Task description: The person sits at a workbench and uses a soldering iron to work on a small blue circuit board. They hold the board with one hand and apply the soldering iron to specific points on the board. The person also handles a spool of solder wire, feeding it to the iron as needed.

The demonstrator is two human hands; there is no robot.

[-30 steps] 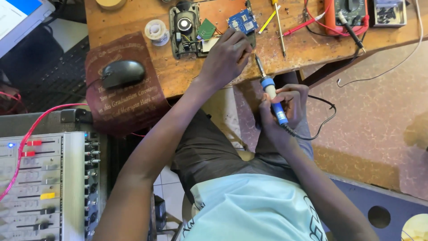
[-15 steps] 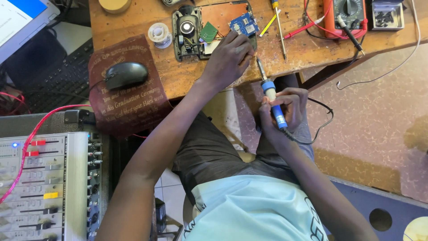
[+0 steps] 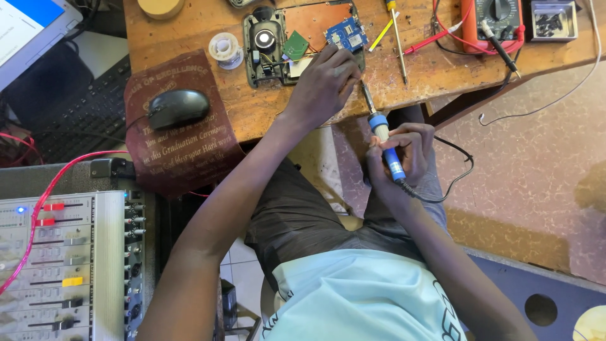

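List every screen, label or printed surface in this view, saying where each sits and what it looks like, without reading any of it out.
Laptop screen: top left corner, tilted, white and blue.
Maroon mat: wooden table's left edge, under black mouse, pale lettering.
Multimeter: top right, orange case, dark dial face.
No packages show.

I saw a worn wooden tabletop (image 3: 265,113). An opened device (image 3: 278,44) lay mid-table, a solder spool (image 3: 226,49) beside it. A multimeter (image 3: 495,16) sat at the far right corner.
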